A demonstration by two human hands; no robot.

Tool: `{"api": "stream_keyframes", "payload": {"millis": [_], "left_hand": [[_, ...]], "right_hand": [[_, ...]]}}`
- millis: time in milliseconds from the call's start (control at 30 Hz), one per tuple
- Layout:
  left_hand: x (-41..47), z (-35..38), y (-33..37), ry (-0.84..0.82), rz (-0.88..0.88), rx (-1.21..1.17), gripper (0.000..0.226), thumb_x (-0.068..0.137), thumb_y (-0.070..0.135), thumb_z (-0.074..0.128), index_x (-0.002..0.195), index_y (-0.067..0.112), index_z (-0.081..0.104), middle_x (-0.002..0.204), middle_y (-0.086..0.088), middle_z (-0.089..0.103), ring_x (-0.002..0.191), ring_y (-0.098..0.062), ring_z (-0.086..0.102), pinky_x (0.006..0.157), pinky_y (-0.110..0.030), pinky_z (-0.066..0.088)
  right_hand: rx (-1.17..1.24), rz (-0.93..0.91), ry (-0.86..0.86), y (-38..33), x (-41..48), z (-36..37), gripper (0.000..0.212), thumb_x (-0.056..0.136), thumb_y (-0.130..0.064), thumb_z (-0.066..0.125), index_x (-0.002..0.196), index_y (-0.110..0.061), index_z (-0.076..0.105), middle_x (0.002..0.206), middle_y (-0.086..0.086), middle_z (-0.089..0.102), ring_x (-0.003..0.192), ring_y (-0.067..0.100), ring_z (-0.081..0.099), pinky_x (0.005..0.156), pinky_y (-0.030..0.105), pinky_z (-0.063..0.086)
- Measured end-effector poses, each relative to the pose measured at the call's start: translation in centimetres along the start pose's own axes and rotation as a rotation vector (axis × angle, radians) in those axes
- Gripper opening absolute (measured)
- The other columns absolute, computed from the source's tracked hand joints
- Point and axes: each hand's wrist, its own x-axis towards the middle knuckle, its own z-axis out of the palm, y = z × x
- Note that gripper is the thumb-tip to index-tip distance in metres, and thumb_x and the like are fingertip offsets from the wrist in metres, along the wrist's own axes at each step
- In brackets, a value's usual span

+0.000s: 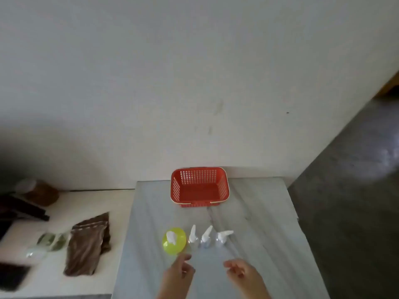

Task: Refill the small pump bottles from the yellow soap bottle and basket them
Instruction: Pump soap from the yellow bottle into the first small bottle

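— Where's the yellow soap bottle [176, 248]?
— Take the grey table [259, 212] as a dial, with twelve at the wall [194, 83]. The bottle stands upright at about seven o'clock, near the front edge, a white pump head [171, 236] on top
— And the small ones?
— Three in a row, running off toward its three o'clock side. The first pump bottle [193, 237] is just beside the yellow one (perhaps touching, too blurred to say), then the second pump bottle [206, 238], then the third pump bottle [222, 237]. All have clear bodies and white pumps, with nozzles aimed between twelve and two o'clock. Whether there is soap in them I cannot tell
— The basket?
— The red basket [176, 187] sits at twelve o'clock, its far side by the wall, well apart from the bottles. All four bottles stand on the table, outside it
— Hands?
— Both are at six o'clock, nearer than the row. The left hand [180, 271] hovers just below the yellow bottle, forefinger and thumb stretched toward it and slightly apart, the other fingers loosely curled, gripping nothing. The right hand [239, 270] is below the third bottle, fingers loosely bent and spread, holding nothing
— Off the table?
— At nine o'clock a white counter [64, 203] carries a brown cloth [88, 244], green packets [51, 241] and, further back, a brown jar [43, 193]
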Motion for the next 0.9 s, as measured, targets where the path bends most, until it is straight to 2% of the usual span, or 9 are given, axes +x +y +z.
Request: {"api": "stream_keyframes", "payload": {"millis": [67, 167, 267, 367, 500, 633, 700, 800, 900], "left_hand": [[1.4, 0.8, -0.5, 0.051, 0.062, -0.016, 0.029, 0.083, 0.01, 0.06, 0.103, 0.029, 0.051, 0.074, 0.008, 0.065, 0.073, -0.012, 0.064, 0.078, -0.021, 0.048], [3.1, 2.4, -1.9, 0.149, 0.174, 0.104, 0.026, 0.088, 0.011, 0.05, 0.109, 0.025, 0.049, 0.08, 0.007, 0.062, 0.077, -0.018, 0.063, 0.072, -0.026, 0.046], [4.0, 3.7, -3.6, 0.258, 0.248, 0.086, 0.027, 0.088, 0.01, 0.048, 0.112, 0.022, 0.044, 0.074, 0.0, 0.064, 0.067, -0.023, 0.06, 0.064, -0.037, 0.047], [4.8, 4.3, -4.3, 0.328, 0.37, 0.077, 0.039, 0.089, 0.012, 0.05, 0.124, 0.023, 0.039, 0.072, 0.001, 0.064, 0.06, -0.021, 0.059, 0.057, -0.037, 0.048], [7.2, 5.4, -5.6, 0.342, 0.471, 0.039, 0.058, 0.089, 0.014, 0.051, 0.139, 0.028, 0.026, 0.065, 0.0, 0.061, 0.059, -0.014, 0.06, 0.062, -0.04, 0.051], [9.0, 6.4, -5.6, 0.361, 0.45, 0.014, 0.044, 0.092, 0.02, 0.051, 0.132, 0.027, 0.034, 0.062, 0.0, 0.064, 0.052, -0.009, 0.058, 0.059, -0.031, 0.05], [9.5, 6.3, -5.2, 0.416, 0.418, 0.004, 0.032, 0.093, 0.024, 0.051, 0.123, 0.028, 0.042, 0.06, 0.002, 0.063, 0.052, -0.009, 0.058, 0.059, -0.031, 0.049], [8.9, 6.5, -4.7, 0.532, 0.422, 0.091, 0.021, 0.091, 0.03, 0.054, 0.111, 0.026, 0.051, 0.06, 0.006, 0.053, 0.062, -0.019, 0.059, 0.058, -0.032, 0.045], [7.1, 7.0, -4.4, 0.583, 0.394, 0.143, 0.018, 0.09, 0.034, 0.054, 0.105, 0.025, 0.055, 0.063, 0.006, 0.054, 0.064, -0.017, 0.056, 0.053, -0.027, 0.037]], "right_hand": [[-0.007, -0.019, 0.039, 0.8, 1.4, 0.7, 0.04, 0.081, -0.002, 0.067, 0.072, -0.041, 0.065, 0.058, -0.018, 0.065, 0.057, -0.009, 0.057, 0.066, 0.011, 0.042], [-0.031, -0.102, 0.077, 1.8, 3.5, 2.7, 0.034, 0.083, -0.006, 0.065, 0.076, -0.039, 0.063, 0.066, -0.014, 0.068, 0.065, -0.01, 0.058, 0.064, 0.006, 0.041], [0.01, -0.153, 0.083, 2.9, 4.5, 4.8, 0.028, 0.084, -0.006, 0.063, 0.08, -0.033, 0.067, 0.073, -0.007, 0.068, 0.062, -0.007, 0.057, 0.062, 0.006, 0.042], [0.046, -0.222, 0.039, 3.7, 5.6, 5.9, 0.023, 0.085, -0.007, 0.064, 0.085, -0.03, 0.071, 0.076, -0.011, 0.07, 0.064, -0.003, 0.059, 0.064, 0.009, 0.044], [0.047, -0.372, -0.017, 5.1, 7.4, 7.1, 0.023, 0.087, -0.011, 0.064, 0.089, -0.032, 0.07, 0.081, -0.021, 0.068, 0.068, 0.003, 0.061, 0.065, 0.012, 0.046], [0.025, -0.504, -0.014, 6.3, 8.6, 8.0, 0.025, 0.088, -0.011, 0.063, 0.09, -0.035, 0.067, 0.078, -0.032, 0.065, 0.065, -0.005, 0.058, 0.063, 0.009, 0.043], [0.034, -0.549, 0.002, 6.7, 9.2, 8.3, 0.027, 0.088, -0.01, 0.062, 0.088, -0.037, 0.066, 0.076, -0.026, 0.066, 0.064, -0.004, 0.057, 0.062, 0.011, 0.043], [0.064, -0.595, 0.029, 7.8, 9.1, 8.6, 0.027, 0.088, -0.011, 0.062, 0.087, -0.038, 0.065, 0.077, -0.013, 0.065, 0.061, 0.0, 0.056, 0.062, 0.016, 0.045], [0.092, -0.602, 0.056, 8.9, 7.4, 8.9, 0.025, 0.088, -0.013, 0.06, 0.088, -0.038, 0.064, 0.08, -0.01, 0.064, 0.063, 0.003, 0.057, 0.062, 0.017, 0.045]]}}
